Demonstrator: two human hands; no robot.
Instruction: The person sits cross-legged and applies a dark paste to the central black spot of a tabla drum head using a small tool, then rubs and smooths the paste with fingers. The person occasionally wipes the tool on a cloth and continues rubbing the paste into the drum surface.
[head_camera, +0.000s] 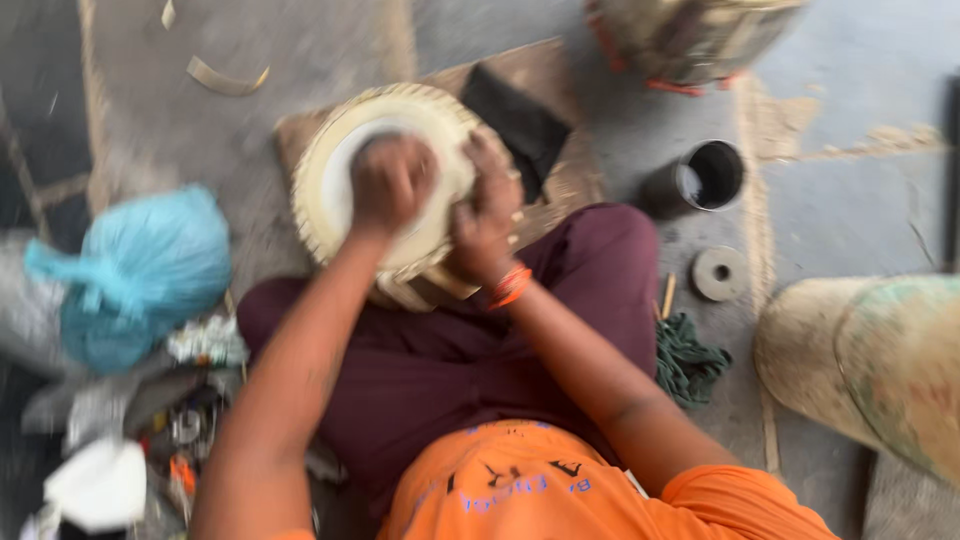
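A round pale drum head with a woven straw-coloured rim (330, 150) rests tilted against my knees on the floor. My left hand (392, 182) is a closed fist pressed on the drum's white skin near its middle; whether it holds something is hidden by blur. My right hand (487, 215) grips the drum's right edge, fingers curled over the rim, with orange bangles at the wrist. The frame is motion-blurred.
A blue plastic bag (140, 270) and a heap of small tools lie at left. A black cylinder (700, 180), a small grey ring (718, 272), a green cloth (688, 358) and a large drum body (870, 365) sit at right. A dark cloth (520, 120) lies behind.
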